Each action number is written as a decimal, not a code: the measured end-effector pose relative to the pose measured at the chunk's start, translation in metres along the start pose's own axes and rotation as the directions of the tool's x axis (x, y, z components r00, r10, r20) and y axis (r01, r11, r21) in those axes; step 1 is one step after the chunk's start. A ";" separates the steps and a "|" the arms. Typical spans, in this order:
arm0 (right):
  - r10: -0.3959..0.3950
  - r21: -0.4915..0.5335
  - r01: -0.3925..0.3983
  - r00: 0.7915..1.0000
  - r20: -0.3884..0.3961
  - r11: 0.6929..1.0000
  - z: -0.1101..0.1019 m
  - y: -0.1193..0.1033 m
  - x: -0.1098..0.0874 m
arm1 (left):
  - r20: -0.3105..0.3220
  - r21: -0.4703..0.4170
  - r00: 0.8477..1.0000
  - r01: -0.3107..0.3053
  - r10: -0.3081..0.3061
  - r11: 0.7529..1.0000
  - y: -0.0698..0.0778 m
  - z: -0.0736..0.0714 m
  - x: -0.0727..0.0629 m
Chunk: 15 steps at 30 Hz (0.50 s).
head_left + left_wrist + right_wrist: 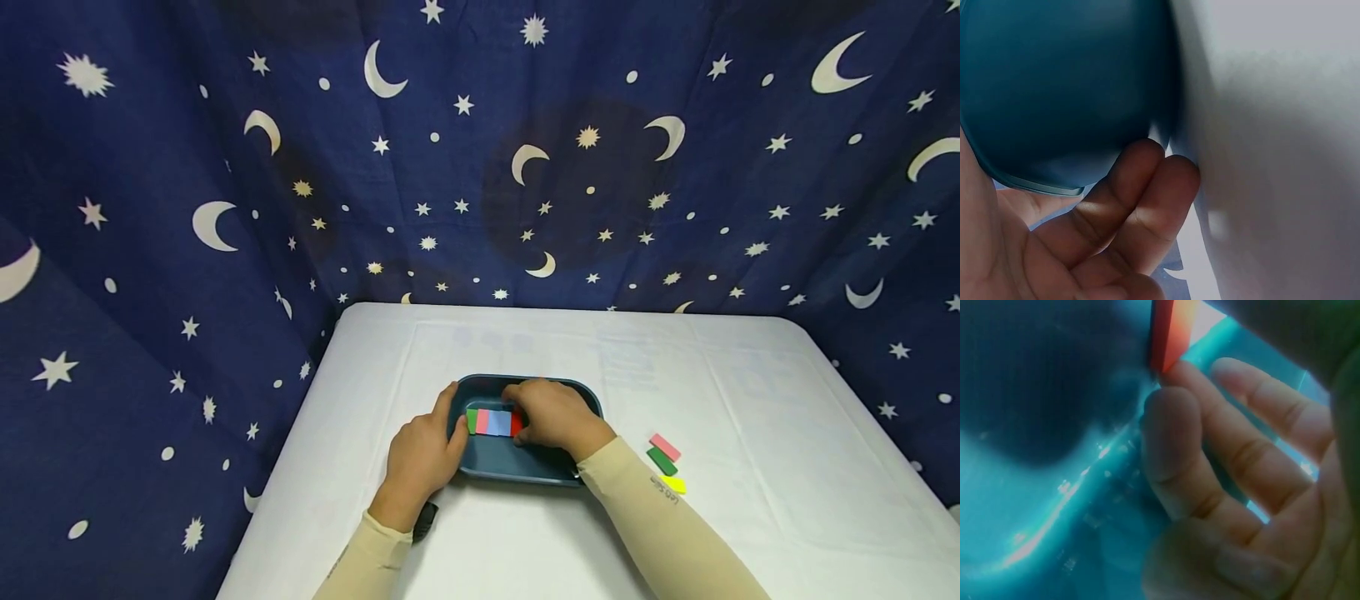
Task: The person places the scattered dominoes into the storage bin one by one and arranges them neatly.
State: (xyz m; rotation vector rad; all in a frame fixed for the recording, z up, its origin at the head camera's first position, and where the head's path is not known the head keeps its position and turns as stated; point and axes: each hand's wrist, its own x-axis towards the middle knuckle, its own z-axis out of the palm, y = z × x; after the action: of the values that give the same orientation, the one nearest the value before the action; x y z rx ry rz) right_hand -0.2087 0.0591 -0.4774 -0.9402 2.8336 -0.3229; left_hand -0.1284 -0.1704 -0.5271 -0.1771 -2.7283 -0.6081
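Note:
A dark teal tray [517, 467] with rounded corners stands on the white table. My left hand [422, 454] grips its left wall, thumb inside and other fingers outside; the left wrist view shows fingertips [1166, 181] against the tray's outer side [1072, 87]. Across the tray runs a row of small blocks: green [472, 421], pink [482, 422], blue [499, 423] and red. At the row's right end, my right hand [558, 414] holds the red block [517, 423] between thumb and fingers. The right wrist view shows the red block [1169, 334] beside the fingertips, partly hidden.
To the right of the tray lie a pink block [665, 447], a green block [662, 462] and a yellow block [674, 484], the yellow partly behind my right sleeve. A dark blue curtain [480, 167] with moons and stars hangs behind the white table [787, 467].

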 end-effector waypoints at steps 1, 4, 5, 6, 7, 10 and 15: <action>-0.002 0.002 0.002 1.000 -0.002 1.000 0.000 0.000 0.000 | 0.002 0.001 1.000 0.002 -0.002 1.000 0.000 0.000 0.000; -0.008 0.011 0.008 1.000 -0.015 1.000 0.000 0.000 0.000 | 0.013 0.009 1.000 0.009 -0.009 1.000 0.000 0.000 -0.001; -0.010 0.011 0.010 1.000 -0.019 1.000 0.000 0.001 0.000 | 0.017 0.009 1.000 0.011 -0.011 1.000 0.000 0.000 -0.001; -0.012 0.011 0.012 1.000 -0.022 1.000 0.000 0.001 0.000 | 0.019 0.010 1.000 0.014 -0.014 1.000 0.000 0.000 -0.001; -0.013 0.009 0.013 1.000 -0.024 1.000 -0.001 0.001 0.000 | 0.023 0.009 1.000 0.016 -0.017 1.000 0.000 0.000 -0.001; -0.009 0.006 0.010 0.999 -0.032 1.000 -0.002 0.002 -0.001 | 0.022 0.004 1.000 0.017 -0.017 1.000 0.001 0.000 -0.001; -0.017 0.015 0.019 0.994 -0.107 1.000 -0.004 0.002 -0.005 | 0.009 -0.008 1.000 0.010 -0.009 1.000 0.000 -0.001 -0.001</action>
State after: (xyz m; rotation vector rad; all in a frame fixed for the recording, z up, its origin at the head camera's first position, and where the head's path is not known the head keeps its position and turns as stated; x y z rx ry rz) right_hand -0.2063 0.0644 -0.4732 -0.9742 2.9151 -0.4098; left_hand -0.1269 -0.1709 -0.5263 -0.1695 -2.7372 -0.6231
